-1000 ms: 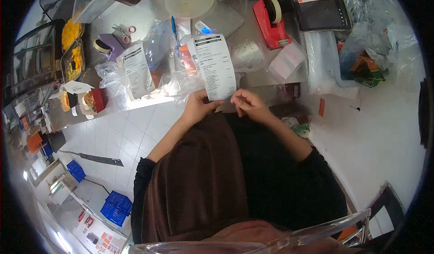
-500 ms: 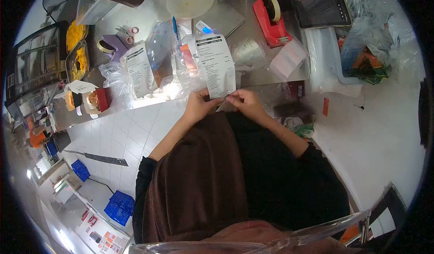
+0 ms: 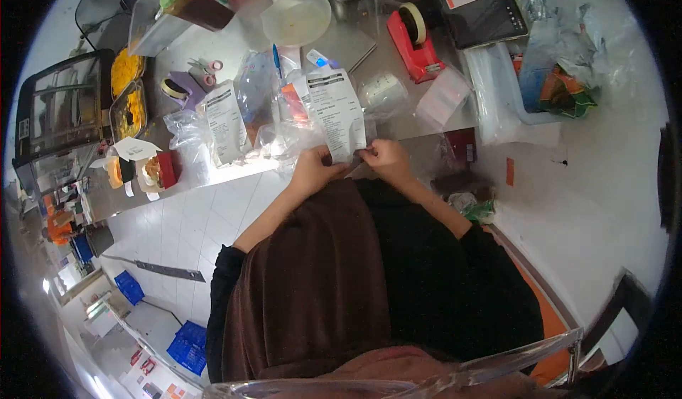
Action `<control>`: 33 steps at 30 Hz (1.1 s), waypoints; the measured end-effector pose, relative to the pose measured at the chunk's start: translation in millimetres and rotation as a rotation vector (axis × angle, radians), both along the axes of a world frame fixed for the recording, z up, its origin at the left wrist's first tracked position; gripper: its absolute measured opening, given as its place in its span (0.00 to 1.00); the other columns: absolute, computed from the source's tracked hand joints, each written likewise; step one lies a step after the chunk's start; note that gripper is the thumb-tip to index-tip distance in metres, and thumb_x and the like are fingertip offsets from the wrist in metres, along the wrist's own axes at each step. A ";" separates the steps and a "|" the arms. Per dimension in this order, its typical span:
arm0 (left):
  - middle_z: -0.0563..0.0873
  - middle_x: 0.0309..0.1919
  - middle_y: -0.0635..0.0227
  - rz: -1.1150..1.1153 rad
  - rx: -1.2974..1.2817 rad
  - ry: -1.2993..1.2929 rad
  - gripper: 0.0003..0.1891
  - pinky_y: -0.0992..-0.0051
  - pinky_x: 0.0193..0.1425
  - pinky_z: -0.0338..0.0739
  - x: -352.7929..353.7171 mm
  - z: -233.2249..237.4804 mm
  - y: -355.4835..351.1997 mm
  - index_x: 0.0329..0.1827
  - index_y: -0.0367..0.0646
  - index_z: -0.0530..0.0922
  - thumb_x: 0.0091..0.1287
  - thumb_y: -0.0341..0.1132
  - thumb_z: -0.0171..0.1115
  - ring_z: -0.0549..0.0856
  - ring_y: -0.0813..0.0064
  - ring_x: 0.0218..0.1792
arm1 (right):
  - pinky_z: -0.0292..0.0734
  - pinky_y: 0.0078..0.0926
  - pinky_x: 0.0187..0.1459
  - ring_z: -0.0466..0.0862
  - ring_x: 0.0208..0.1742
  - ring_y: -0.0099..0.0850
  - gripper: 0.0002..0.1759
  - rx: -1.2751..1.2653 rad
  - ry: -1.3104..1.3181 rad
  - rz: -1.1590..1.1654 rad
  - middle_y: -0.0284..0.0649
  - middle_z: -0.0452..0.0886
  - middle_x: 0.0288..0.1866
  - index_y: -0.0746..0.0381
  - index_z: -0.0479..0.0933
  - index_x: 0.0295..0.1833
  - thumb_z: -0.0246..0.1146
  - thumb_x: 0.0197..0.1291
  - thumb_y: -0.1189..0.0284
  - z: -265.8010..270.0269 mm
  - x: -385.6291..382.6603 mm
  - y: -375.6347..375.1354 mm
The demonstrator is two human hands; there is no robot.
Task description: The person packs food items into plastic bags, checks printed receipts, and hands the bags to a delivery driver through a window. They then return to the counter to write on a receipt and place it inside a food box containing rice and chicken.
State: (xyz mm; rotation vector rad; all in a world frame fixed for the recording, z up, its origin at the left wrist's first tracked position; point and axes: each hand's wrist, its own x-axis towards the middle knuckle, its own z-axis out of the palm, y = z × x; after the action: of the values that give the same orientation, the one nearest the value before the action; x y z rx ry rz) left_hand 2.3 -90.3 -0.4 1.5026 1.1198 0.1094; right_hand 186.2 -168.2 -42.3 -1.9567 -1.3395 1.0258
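Observation:
A long white printed receipt [image 3: 337, 111] lies at the table's front edge, its lower end between my hands. My left hand [image 3: 312, 172] has its fingers closed on the lower left part of the receipt. At the lower right corner, my right hand [image 3: 388, 160] pinches the paper between thumb and finger. Beside the held receipt, to the left, a second receipt [image 3: 226, 126] rests on clear plastic. A blue pen [image 3: 276, 59] and a crumpled clear bag [image 3: 278, 140] are close by.
A red tape dispenser [image 3: 414, 47] stands at the right, a purple tape dispenser [image 3: 188, 95] and scissors [image 3: 206, 69] at the left. Open food boxes [image 3: 168, 170] sit near the front left edge. Farther back are a round translucent lid [image 3: 295, 21] and a brown sauce bottle [image 3: 197, 8].
The view has shifted slightly, so table items appear a little lower. Both hands stay on the receipt; the right hand's fingers have moved slightly at its corner.

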 end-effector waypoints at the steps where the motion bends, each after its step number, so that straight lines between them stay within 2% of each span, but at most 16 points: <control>1: 0.86 0.29 0.63 -0.020 0.012 0.004 0.15 0.76 0.33 0.76 1.3 7.6 2.1 0.40 0.35 0.82 0.52 0.34 0.71 0.83 0.80 0.28 | 0.71 0.27 0.25 0.80 0.20 0.27 0.17 -0.020 0.096 -0.037 0.41 0.80 0.19 0.68 0.81 0.32 0.68 0.50 0.62 -13.5 0.2 -1.8; 3: 0.86 0.30 0.62 -0.064 0.041 0.009 0.16 0.76 0.34 0.77 4.4 26.2 4.8 0.41 0.35 0.82 0.52 0.34 0.70 0.84 0.79 0.29 | 0.71 0.25 0.23 0.78 0.19 0.26 0.17 -0.026 0.257 -0.077 0.39 0.79 0.18 0.68 0.81 0.31 0.69 0.50 0.62 -30.0 1.6 -1.8; 5: 0.87 0.30 0.62 -0.106 0.060 0.021 0.16 0.76 0.35 0.77 1.6 15.6 9.2 0.41 0.34 0.82 0.52 0.34 0.70 0.84 0.78 0.30 | 0.70 0.24 0.22 0.77 0.17 0.25 0.18 -0.008 0.390 -0.086 0.37 0.78 0.17 0.68 0.80 0.29 0.69 0.50 0.61 -36.2 0.3 -2.2; 8: 0.87 0.31 0.61 -0.166 0.043 -0.024 0.15 0.75 0.35 0.77 -1.2 6.9 17.4 0.41 0.34 0.82 0.53 0.34 0.70 0.84 0.77 0.29 | 0.66 0.20 0.19 0.72 0.15 0.22 0.17 -0.233 0.393 -0.176 0.33 0.74 0.15 0.67 0.79 0.27 0.70 0.51 0.61 -33.8 -3.9 -0.7; 11: 0.87 0.30 0.62 -0.200 -0.027 -0.071 0.14 0.75 0.35 0.77 4.6 15.4 23.7 0.39 0.34 0.82 0.54 0.35 0.69 0.84 0.77 0.29 | 0.62 0.19 0.16 0.67 0.12 0.20 0.17 -0.449 0.680 -0.314 0.30 0.70 0.12 0.62 0.76 0.23 0.71 0.50 0.62 -11.1 -3.5 -6.8; 15: 0.87 0.29 0.61 -0.238 -0.049 -0.039 0.14 0.72 0.35 0.77 7.2 26.3 23.9 0.37 0.33 0.82 0.58 0.38 0.66 0.84 0.71 0.26 | 0.58 0.16 0.15 0.66 0.13 0.17 0.16 -0.373 1.010 -0.445 0.28 0.69 0.15 0.60 0.73 0.25 0.71 0.52 0.62 -21.1 -9.7 -18.2; 18: 0.85 0.23 0.61 -0.825 0.384 0.352 0.14 0.66 0.32 0.77 6.8 56.0 25.2 0.34 0.34 0.82 0.60 0.40 0.64 0.83 0.62 0.22 | 0.59 0.14 0.16 0.69 0.16 0.17 0.14 -0.351 1.058 -0.474 0.28 0.72 0.18 0.61 0.74 0.28 0.69 0.53 0.64 -19.9 -9.5 -24.1; 21: 0.84 0.30 0.62 -0.982 0.717 0.420 0.16 0.64 0.41 0.76 18.9 97.8 15.0 0.41 0.39 0.82 0.58 0.42 0.63 0.83 0.60 0.33 | 0.60 0.13 0.16 0.70 0.18 0.16 0.12 -0.364 1.029 -0.493 0.28 0.73 0.20 0.62 0.75 0.31 0.67 0.56 0.66 -14.7 -14.0 -23.4; 23: 0.82 0.40 0.63 -1.069 1.042 0.096 0.18 0.64 0.50 0.72 26.2 84.9 21.4 0.46 0.42 0.80 0.56 0.43 0.63 0.79 0.63 0.44 | 0.61 0.12 0.17 0.69 0.18 0.16 0.11 -0.341 1.018 -0.528 0.27 0.72 0.20 0.62 0.75 0.31 0.65 0.58 0.66 -10.5 -17.9 -20.7; 24: 0.81 0.45 0.64 -1.100 1.202 -0.075 0.20 0.65 0.55 0.70 29.1 76.2 25.2 0.49 0.44 0.79 0.55 0.43 0.63 0.77 0.65 0.50 | 0.61 0.12 0.17 0.69 0.18 0.16 0.10 -0.362 1.109 -0.587 0.27 0.72 0.20 0.62 0.76 0.32 0.63 0.59 0.66 -9.2 -18.4 -18.6; 26: 0.75 0.53 0.65 -1.152 1.268 0.029 0.22 0.65 0.60 0.64 28.7 58.2 31.2 0.53 0.47 0.77 0.54 0.43 0.63 0.72 0.66 0.56 | 0.61 0.12 0.17 0.68 0.17 0.16 0.10 -0.402 1.290 -0.703 0.25 0.72 0.20 0.62 0.76 0.36 0.59 0.62 0.66 -9.6 -17.2 -14.9; 27: 0.73 0.57 0.66 -1.179 1.302 0.081 0.24 0.65 0.63 0.62 28.1 49.8 34.2 0.55 0.48 0.75 0.54 0.43 0.63 0.69 0.67 0.59 | 0.62 0.11 0.17 0.68 0.18 0.16 0.10 -0.391 1.432 -0.672 0.25 0.72 0.20 0.62 0.76 0.39 0.58 0.62 0.66 -15.4 -14.2 -14.8; 30: 0.73 0.58 0.63 -1.133 1.353 0.027 0.20 0.61 0.62 0.63 23.9 38.8 34.5 0.52 0.46 0.77 0.55 0.41 0.60 0.70 0.62 0.59 | 0.63 0.12 0.17 0.68 0.18 0.16 0.11 -0.356 1.812 -0.605 0.24 0.71 0.20 0.63 0.75 0.46 0.53 0.64 0.68 -45.4 -5.8 -22.1; 32: 0.72 0.58 0.61 -1.154 1.405 0.041 0.19 0.61 0.62 0.63 22.9 42.2 33.3 0.53 0.46 0.77 0.57 0.39 0.57 0.70 0.61 0.60 | 0.64 0.13 0.18 0.68 0.19 0.16 0.12 -0.337 2.005 -0.601 0.24 0.71 0.21 0.64 0.74 0.49 0.51 0.65 0.70 -47.3 -6.2 -24.2; 33: 0.72 0.58 0.60 -1.162 1.433 0.049 0.19 0.60 0.63 0.63 22.2 43.7 33.6 0.53 0.46 0.77 0.58 0.38 0.55 0.70 0.60 0.60 | 0.65 0.13 0.19 0.69 0.20 0.18 0.10 -0.305 2.046 -0.679 0.26 0.72 0.22 0.64 0.74 0.45 0.51 0.64 0.70 -48.0 -8.0 -25.5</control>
State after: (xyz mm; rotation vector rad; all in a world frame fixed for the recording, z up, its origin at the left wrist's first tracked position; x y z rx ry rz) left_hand 24.5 -56.8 43.2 3.1969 -0.1612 0.0508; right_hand 178.2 -193.6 -90.3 -0.4522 0.5825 1.8143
